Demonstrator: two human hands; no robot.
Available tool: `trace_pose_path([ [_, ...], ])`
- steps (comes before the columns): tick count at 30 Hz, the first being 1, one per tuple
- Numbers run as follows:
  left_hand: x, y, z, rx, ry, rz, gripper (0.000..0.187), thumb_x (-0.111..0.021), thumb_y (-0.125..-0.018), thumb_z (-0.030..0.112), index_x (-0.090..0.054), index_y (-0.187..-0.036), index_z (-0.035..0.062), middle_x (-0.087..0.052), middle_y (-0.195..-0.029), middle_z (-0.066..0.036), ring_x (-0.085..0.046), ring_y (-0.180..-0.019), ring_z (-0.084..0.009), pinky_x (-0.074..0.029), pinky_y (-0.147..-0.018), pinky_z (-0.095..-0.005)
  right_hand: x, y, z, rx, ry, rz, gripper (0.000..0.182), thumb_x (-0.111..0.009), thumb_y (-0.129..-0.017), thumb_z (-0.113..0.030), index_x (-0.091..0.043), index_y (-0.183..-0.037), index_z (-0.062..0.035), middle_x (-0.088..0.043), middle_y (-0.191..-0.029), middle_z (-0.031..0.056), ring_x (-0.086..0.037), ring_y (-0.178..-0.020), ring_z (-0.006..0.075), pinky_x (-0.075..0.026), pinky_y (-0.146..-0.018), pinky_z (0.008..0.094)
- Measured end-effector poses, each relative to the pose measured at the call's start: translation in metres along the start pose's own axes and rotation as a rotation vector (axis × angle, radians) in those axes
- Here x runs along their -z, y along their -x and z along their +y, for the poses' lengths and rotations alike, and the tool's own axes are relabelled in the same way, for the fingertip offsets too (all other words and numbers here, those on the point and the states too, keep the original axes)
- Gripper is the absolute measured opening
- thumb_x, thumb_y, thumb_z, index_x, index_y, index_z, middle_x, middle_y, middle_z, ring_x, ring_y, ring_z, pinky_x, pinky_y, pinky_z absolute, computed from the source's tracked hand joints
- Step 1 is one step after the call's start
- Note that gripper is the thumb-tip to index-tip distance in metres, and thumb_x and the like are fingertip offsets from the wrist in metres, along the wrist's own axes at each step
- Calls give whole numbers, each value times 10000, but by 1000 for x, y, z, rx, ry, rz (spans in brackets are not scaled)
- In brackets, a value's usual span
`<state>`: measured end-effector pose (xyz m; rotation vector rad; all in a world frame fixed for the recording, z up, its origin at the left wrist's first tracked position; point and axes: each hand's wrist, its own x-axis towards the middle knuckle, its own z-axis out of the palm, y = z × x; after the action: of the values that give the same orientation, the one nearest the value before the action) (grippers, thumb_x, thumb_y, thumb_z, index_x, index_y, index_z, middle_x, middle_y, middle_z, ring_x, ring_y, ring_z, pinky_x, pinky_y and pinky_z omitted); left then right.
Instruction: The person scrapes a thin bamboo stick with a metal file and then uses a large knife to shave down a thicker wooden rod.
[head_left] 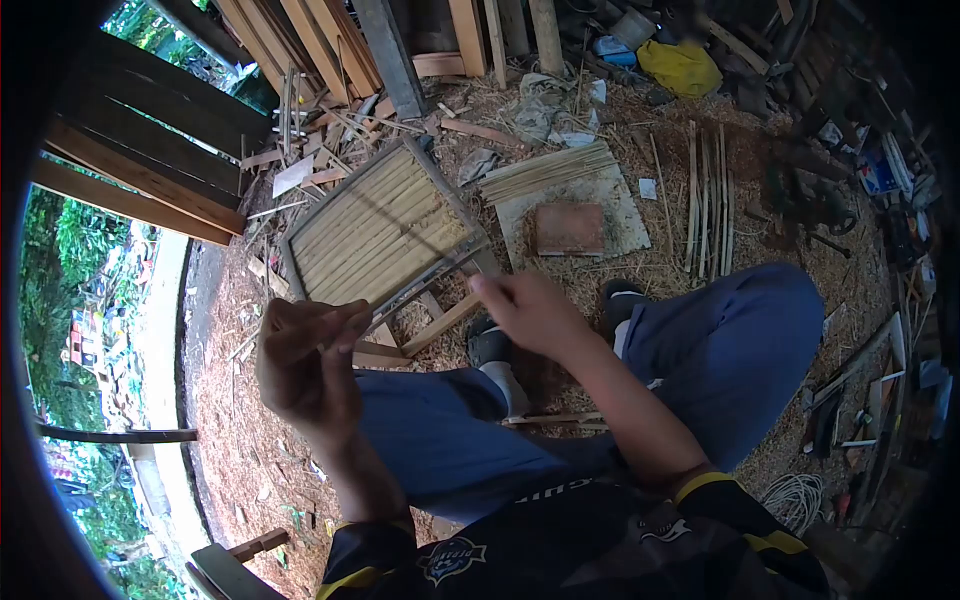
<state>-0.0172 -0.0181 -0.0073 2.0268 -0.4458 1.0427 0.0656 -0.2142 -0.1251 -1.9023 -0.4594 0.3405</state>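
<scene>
My left hand [312, 362] is raised in front of the left knee, thumb and fingertips pinched together. My right hand [535, 314] is closed to its right, over the gap between my legs, fingers curled towards the left hand. I cannot tell what thin thing, if any, the fingers grip. Just beyond both hands leans a framed panel [375, 225], its dark wooden frame filled with pale slats side by side. A thin dark line crosses the slats. Wooden pieces [440, 325] lie under its near edge, close to my left shoe [488, 343].
A reddish brick [570, 229] rests on a pale board [627, 222], beside a bundle of thin strips [550, 172]. More long strips [708, 200] lie to the right. Planks [330, 45] stand at the back left. A yellow cloth [680, 68] and coiled cord [793, 502] lie at the right.
</scene>
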Motion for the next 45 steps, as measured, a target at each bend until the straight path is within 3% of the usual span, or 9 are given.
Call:
trace_pose_path([
  [4, 2, 3, -3, -24, -33, -45, 184, -671, -980, 144, -551, -1027, 13, -676, -842, -166, -612, -785, -183, -554, -649, -268, 2, 28, -63, 264, -197, -100, 524, -519, -1030, -461, -689, -812, -15, -578, -611, 132, -555, -554, 229, -444, -590, 411],
  [13, 3, 2, -7, -41, 25, -61, 213, -679, -981, 180, -548, -1037, 21, -657, -836, -159, -632, -774, -197, -567, -611, -265, -3, -2, 6, -20, 20, 33, 438, -550, -1022, -402, -703, -899, -10, -573, -603, 144, -569, -529, 251, -429, -550, 391],
  [19, 1, 5, -11, -18, 90, -9, 156, -699, -928, 34, -585, -1033, 16, -618, -858, -135, -672, -767, -216, -547, -659, -277, 1, 24, -51, 277, -116, -72, 512, -535, -1022, -448, -693, -849, 7, -574, -610, 184, -542, -521, 295, -433, -567, 428],
  [25, 8, 1, -12, -58, 7, -42, 183, -662, -981, 134, -542, -1034, 6, -615, -832, -140, -637, -770, -201, -619, -608, -302, -8, -19, 58, -187, 70, 2, 593, -477, -1011, -553, -729, -889, -30, -662, -735, 219, -664, -751, 419, -523, -706, 469],
  [28, 7, -2, -15, -52, 4, -25, 173, -654, -983, 120, -539, -1034, 1, -606, -822, -139, -636, -759, -202, -627, -599, -305, -6, -9, 27, -129, 105, 8, 609, -470, -1009, -563, -727, -891, -23, -678, -788, 237, -663, -792, 432, -520, -724, 475],
  [31, 8, 0, -17, -34, 7, -15, 184, -657, -983, 132, -538, -1035, 2, -591, -828, -137, -640, -756, -209, -633, -605, -310, -9, 3, -9, 121, -38, 16, 552, -510, -1017, -509, -710, -893, -9, -611, -658, 204, -593, -592, 348, -469, -627, 440],
  [37, 11, 2, -17, -24, 30, -18, 185, -647, -988, 133, -539, -1044, -7, -593, -844, -141, -652, -765, -220, -636, -619, -303, -12, -29, 91, -229, 107, 12, 614, -497, -1013, -539, -701, -900, 29, -610, -650, 226, -637, -634, 392, -480, -645, 467],
  [40, 9, -2, -19, -35, 17, -27, 175, -641, -989, 122, -540, -1043, -10, -601, -858, -152, -648, -759, -215, -636, -627, -301, 2, -27, 69, -351, 253, -39, 663, -446, -1001, -584, -720, -851, 1, -668, -760, 244, -668, -768, 438, -521, -741, 494],
  [45, 11, -3, -21, -33, 21, -30, 138, -628, -984, 80, -540, -1036, -13, -610, -881, -167, -644, -781, -210, -645, -642, -293, 2, -14, 34, -115, 101, -16, 696, -430, -1001, -593, -715, -890, 32, -659, -744, 258, -673, -790, 446, -519, -763, 513],
])
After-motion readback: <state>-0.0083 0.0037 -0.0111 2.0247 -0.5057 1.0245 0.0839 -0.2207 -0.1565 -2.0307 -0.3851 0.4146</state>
